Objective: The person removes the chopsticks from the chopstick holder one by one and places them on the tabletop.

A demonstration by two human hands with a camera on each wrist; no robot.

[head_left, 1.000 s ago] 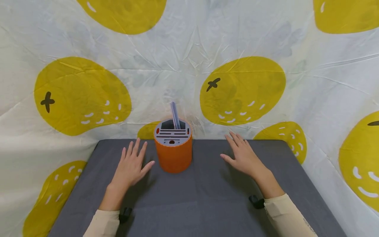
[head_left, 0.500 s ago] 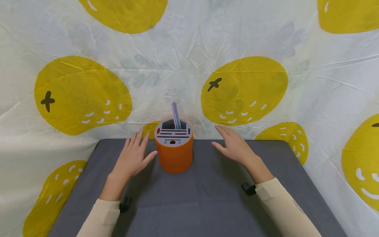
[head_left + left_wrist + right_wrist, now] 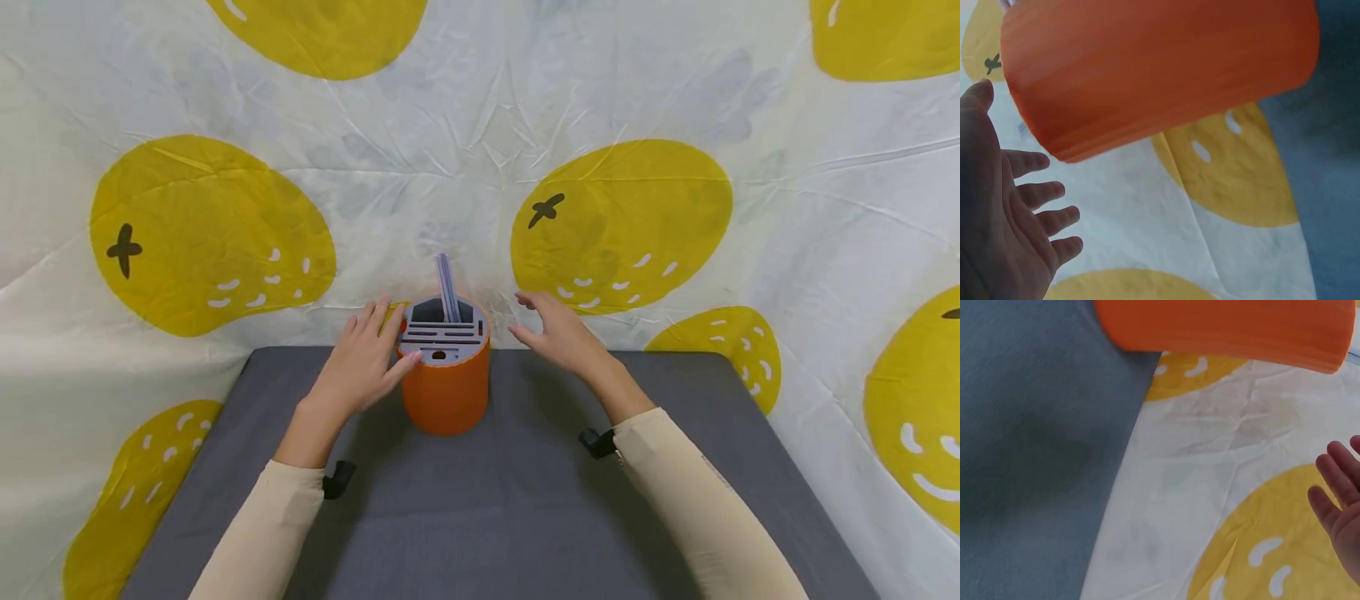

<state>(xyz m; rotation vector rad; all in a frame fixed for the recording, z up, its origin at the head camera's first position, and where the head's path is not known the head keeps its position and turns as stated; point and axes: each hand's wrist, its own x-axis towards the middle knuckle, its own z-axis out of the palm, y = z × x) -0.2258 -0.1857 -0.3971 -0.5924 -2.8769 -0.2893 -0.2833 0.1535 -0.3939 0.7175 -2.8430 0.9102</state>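
An orange cylindrical holder (image 3: 446,396) with a grey slotted top (image 3: 442,342) stands upright near the table's back edge. Several thin light-purple strips (image 3: 447,287) rise at a tilt from its rear compartment. At the holder's left, my left hand (image 3: 351,367) has its fingers straight, the thumb overlapping the front of the rim in the head view. The left wrist view shows that palm (image 3: 991,206) facing the orange wall (image 3: 1160,69) with a gap between. On the other side, my right hand (image 3: 562,337) is apart from the holder, fingers relaxed and slightly bent, holding nothing.
A dark grey cloth covers the table (image 3: 480,517). Close behind its back edge hangs a white curtain (image 3: 420,208) printed with large yellow fruit, which also runs along both sides. Each wrist carries a small black camera mount, such as the left one (image 3: 340,480).
Both hands have moved forward and inward toward the holder, the right hand covering more distance. The holder and its strips stay in place on the table.
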